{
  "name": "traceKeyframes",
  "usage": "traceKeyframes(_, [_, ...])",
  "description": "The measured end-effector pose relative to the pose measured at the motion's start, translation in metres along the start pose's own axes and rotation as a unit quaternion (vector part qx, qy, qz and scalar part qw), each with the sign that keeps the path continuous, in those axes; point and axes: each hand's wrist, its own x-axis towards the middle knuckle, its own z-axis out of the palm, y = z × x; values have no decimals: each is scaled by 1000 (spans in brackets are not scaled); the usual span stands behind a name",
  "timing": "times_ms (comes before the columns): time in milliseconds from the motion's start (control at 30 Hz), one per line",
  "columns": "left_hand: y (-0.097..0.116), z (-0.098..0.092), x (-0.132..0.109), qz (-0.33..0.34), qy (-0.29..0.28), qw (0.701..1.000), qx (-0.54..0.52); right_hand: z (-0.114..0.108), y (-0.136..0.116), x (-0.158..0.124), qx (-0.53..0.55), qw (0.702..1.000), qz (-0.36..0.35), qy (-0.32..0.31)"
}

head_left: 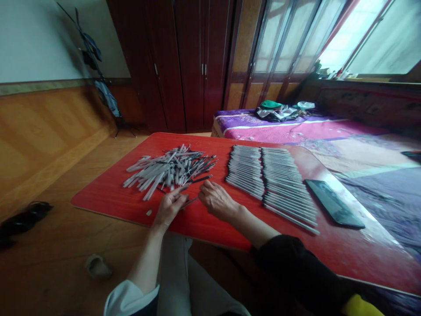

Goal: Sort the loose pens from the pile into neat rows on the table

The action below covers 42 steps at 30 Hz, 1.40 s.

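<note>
My left hand (170, 205) is closed over the near edge of a loose pile, with a thin grey rod (190, 202) pinched between thumb and fingers. The rod reaches across to my right hand (217, 199), whose fingers are pressed together at its other end; the tip there is hidden. Beyond both hands lies the jumbled pile of slim rods (171, 169), some pale and clear-looking, others dark-ended. Right of my right hand, similar pale rods with black ends lie side by side in a left row (245, 169) and a right row (287, 184).
All this lies on a red table (112, 193). A dark phone (333, 204) rests right of the rows. A small white scrap (149, 213) is near the front edge. Behind are a bed (263, 131) and a dark wardrobe (187, 66); a slipper (98, 266) is on the floor.
</note>
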Motion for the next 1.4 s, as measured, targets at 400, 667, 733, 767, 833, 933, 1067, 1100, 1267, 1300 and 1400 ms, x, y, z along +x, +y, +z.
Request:
traceKeyframes(400, [-13, -1, 3, 32, 38, 998, 31, -16, 33, -249, -98, 946, 308, -15])
traceKeyframes(667, [-14, -3, 2, 40, 43, 998, 29, -16, 37, -235, -134, 924, 357, -22])
traceKeyframes(733, [-15, -3, 2, 42, 45, 998, 28, -14, 39, -232, -139, 922, 359, -28])
traceKeyframes(767, [-15, -3, 2, 42, 46, 998, 28, -14, 39, -232, -139, 923, 357, -31])
traceKeyframes(833, [-15, -3, 2, 42, 50, 997, 27, -13, 40, -234, -138, 924, 354, -33])
traceKeyframes(933, [-15, -2, 2, 42, 52, 997, 28, -14, 40, -236, -140, 924, 356, -24])
traceKeyframes(1067, [-15, -3, 2, 41, 50, 997, 29, -17, 36, -233, -138, 924, 356, -14])
traceKeyframes(1100, [-15, -3, 2, 43, 51, 997, 28, -17, 36, -232, -136, 925, 354, -12])
traceKeyframes(1267, [-10, 2, 6, 53, 95, 990, 92, -12, 33, -233, -126, 933, 338, 10])
traceKeyframes(1300, [-8, 5, 9, 63, 97, 984, 135, -10, 32, -233, -122, 935, 331, 13])
traceKeyframes(1400, [-2, 14, 19, 138, 110, 928, 327, -6, 29, -231, -109, 943, 313, 11])
